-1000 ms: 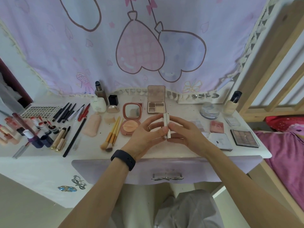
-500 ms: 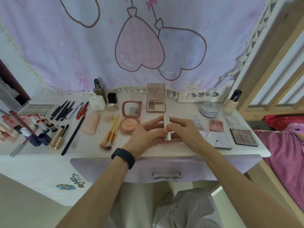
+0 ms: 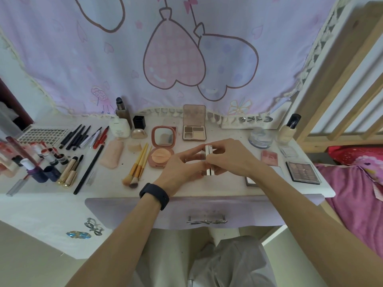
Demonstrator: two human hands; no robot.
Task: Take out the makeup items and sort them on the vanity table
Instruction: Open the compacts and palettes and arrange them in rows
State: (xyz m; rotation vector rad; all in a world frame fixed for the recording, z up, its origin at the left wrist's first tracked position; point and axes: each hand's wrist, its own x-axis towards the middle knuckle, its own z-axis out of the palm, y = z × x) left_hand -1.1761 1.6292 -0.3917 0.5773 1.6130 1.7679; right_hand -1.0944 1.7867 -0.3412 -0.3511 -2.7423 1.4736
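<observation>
On my table [image 3: 116,187] the lipsticks [image 3: 47,156] sit far left with the pencils [image 3: 83,135] behind them, and the brushes [image 3: 137,165] lie just left of the compact [image 3: 162,149]. The small palette [image 3: 194,125] stands right behind the compact. Jar [image 3: 260,137], bottle [image 3: 289,129] and big palette [image 3: 303,171] are all off to my right.

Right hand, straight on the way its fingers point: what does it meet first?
The right hand points left, pinching the slim silver case; the left hand, gripping the same case, comes first. Past it probably lies the open pink compact, though depth is unclear.
</observation>
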